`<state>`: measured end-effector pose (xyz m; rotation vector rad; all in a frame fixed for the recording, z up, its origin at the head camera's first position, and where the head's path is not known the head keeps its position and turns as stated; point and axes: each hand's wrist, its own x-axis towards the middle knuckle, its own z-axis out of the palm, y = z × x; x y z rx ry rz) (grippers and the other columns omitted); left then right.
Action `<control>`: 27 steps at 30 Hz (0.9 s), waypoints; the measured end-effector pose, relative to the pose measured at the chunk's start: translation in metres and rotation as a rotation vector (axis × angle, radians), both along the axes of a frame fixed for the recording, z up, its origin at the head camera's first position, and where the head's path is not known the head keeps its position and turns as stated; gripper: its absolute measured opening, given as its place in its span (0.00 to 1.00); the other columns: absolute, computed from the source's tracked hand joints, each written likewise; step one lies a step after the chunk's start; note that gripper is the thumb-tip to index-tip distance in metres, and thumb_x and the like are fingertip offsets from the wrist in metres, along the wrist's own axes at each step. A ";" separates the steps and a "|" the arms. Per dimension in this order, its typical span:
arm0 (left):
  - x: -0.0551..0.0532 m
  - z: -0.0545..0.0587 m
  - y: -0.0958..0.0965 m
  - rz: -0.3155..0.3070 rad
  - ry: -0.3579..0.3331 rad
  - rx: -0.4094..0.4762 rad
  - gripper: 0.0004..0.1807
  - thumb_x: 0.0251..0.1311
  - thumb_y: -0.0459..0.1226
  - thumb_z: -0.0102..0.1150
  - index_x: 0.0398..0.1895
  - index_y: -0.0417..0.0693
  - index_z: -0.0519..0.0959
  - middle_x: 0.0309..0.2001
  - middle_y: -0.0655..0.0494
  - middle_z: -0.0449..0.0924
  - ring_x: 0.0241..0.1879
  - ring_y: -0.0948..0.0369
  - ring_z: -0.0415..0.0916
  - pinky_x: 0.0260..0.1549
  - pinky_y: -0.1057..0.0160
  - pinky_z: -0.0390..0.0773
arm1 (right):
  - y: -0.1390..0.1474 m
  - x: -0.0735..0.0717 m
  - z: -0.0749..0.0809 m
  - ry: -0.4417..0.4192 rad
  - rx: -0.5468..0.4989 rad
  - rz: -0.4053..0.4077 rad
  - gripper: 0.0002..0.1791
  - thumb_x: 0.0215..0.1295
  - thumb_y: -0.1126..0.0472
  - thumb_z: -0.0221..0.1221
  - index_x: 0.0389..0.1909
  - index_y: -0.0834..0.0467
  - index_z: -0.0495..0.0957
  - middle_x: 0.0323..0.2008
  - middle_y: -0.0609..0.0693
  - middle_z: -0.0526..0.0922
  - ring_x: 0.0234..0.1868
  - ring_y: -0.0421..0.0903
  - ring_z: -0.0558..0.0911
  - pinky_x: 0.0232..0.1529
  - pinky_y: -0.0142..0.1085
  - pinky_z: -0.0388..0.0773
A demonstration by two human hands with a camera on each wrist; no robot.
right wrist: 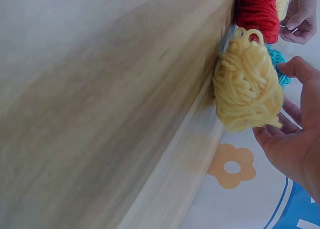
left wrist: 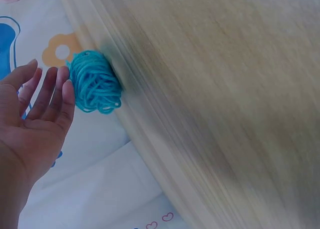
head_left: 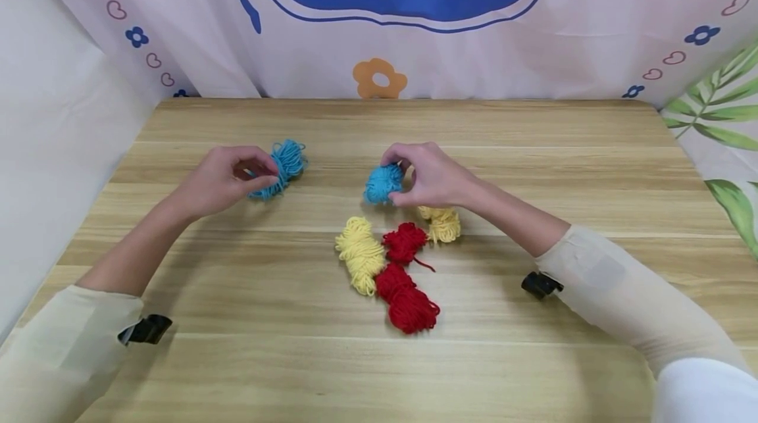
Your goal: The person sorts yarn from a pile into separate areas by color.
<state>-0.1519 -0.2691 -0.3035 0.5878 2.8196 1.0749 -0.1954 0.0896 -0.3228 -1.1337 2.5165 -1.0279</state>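
At the left of the table, a blue yarn bundle point(head_left: 291, 158) lies beside my left hand point(head_left: 227, 179). In the left wrist view, this hand's fingers are spread and loosely bent, with fingertips right at the yarn point(left wrist: 95, 84). My right hand point(head_left: 435, 176) pinches a second blue yarn bundle point(head_left: 381, 184) between thumb and fingers near the table's middle. The right wrist view shows that blue yarn point(right wrist: 281, 69) mostly hidden behind a pale yellow yarn bundle point(right wrist: 247, 84). In the head view, the pale yellow bundle point(head_left: 443, 224) sits partly under the right wrist.
Closer to me lie a yellow yarn bundle point(head_left: 360, 255) and two red ones, a smaller point(head_left: 405, 242) with a loose end and a larger point(head_left: 411, 304), bunched together. The wooden table point(head_left: 237, 370) ends at a printed cloth backdrop point(head_left: 308, 54).
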 end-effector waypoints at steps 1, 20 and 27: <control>0.000 -0.001 0.000 -0.007 0.005 0.001 0.04 0.68 0.29 0.65 0.43 0.38 0.84 0.41 0.47 0.86 0.38 0.69 0.79 0.36 0.74 0.79 | -0.001 -0.001 0.000 0.002 0.001 0.001 0.25 0.57 0.63 0.73 0.54 0.65 0.78 0.45 0.56 0.86 0.43 0.50 0.83 0.36 0.37 0.83; 0.002 -0.006 0.004 -0.057 0.016 0.002 0.05 0.64 0.28 0.69 0.42 0.39 0.85 0.39 0.50 0.86 0.38 0.70 0.78 0.34 0.73 0.78 | -0.017 -0.012 -0.002 0.016 0.000 -0.002 0.24 0.56 0.62 0.72 0.53 0.65 0.79 0.46 0.56 0.86 0.46 0.50 0.84 0.39 0.37 0.82; 0.003 -0.009 0.006 -0.099 0.027 0.020 0.05 0.63 0.26 0.69 0.41 0.38 0.85 0.39 0.50 0.87 0.37 0.69 0.79 0.33 0.72 0.79 | -0.022 -0.016 0.000 0.000 0.003 -0.018 0.23 0.56 0.61 0.72 0.52 0.64 0.80 0.46 0.55 0.86 0.47 0.50 0.83 0.46 0.39 0.82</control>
